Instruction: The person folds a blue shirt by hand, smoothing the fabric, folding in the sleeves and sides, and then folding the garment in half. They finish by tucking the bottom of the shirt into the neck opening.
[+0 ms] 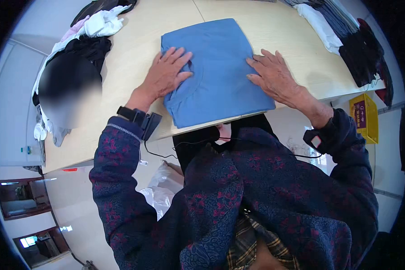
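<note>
A blue garment [225,67], folded into a rough rectangle, lies on the pale wooden table [135,27] right in front of me. My left hand [165,74] rests on its left side with the fingers spread; a crease with a curved seam shows beside the thumb. On the opposite edge lies my right hand [274,74], fingers apart, its thumb and fingertips touching the cloth and the rest over the tabletop. Neither hand grips anything. What kind of garment it is, the folds do not show.
A heap of black and white clothes [87,49] covers the table's left end, partly blurred. Stacked dark and grey clothes [342,31] lie at the right end. A yellow basket [366,118] stands below the right edge, and a clear plastic bag [163,186] is beneath the near edge.
</note>
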A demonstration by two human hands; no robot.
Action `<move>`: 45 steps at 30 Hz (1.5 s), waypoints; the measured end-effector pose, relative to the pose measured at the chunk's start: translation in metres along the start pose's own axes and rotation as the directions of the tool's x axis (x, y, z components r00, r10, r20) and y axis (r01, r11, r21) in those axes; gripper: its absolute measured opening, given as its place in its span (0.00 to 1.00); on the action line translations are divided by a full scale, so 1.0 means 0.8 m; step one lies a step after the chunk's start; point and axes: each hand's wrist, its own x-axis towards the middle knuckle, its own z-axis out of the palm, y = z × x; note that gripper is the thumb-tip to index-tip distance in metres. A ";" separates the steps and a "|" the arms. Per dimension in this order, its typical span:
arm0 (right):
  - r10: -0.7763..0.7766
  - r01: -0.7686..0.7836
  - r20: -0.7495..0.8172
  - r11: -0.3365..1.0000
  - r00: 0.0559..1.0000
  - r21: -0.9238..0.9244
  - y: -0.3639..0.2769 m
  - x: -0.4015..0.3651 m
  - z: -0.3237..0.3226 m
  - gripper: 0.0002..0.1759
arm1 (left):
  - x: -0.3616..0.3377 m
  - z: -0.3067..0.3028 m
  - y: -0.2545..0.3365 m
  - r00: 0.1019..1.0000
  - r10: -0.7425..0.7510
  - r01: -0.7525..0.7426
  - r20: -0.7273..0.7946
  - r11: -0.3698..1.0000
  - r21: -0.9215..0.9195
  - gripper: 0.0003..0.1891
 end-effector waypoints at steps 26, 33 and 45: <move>-0.119 0.131 -0.147 0.988 0.982 0.077 0.008 0.118 0.071 0.35 | -0.006 -0.022 0.011 0.686 -0.701 0.724 0.194 0.633 -0.275 0.17; -0.121 0.131 -0.162 0.990 0.979 0.055 0.008 0.118 0.068 0.34 | -0.009 -0.028 0.014 0.632 -0.753 0.762 0.184 0.559 -0.327 0.13; -0.081 0.086 -0.060 0.991 0.995 0.101 0.003 0.117 0.055 0.32 | 0.015 -0.013 -0.021 0.618 -0.776 0.762 0.126 0.551 -0.339 0.20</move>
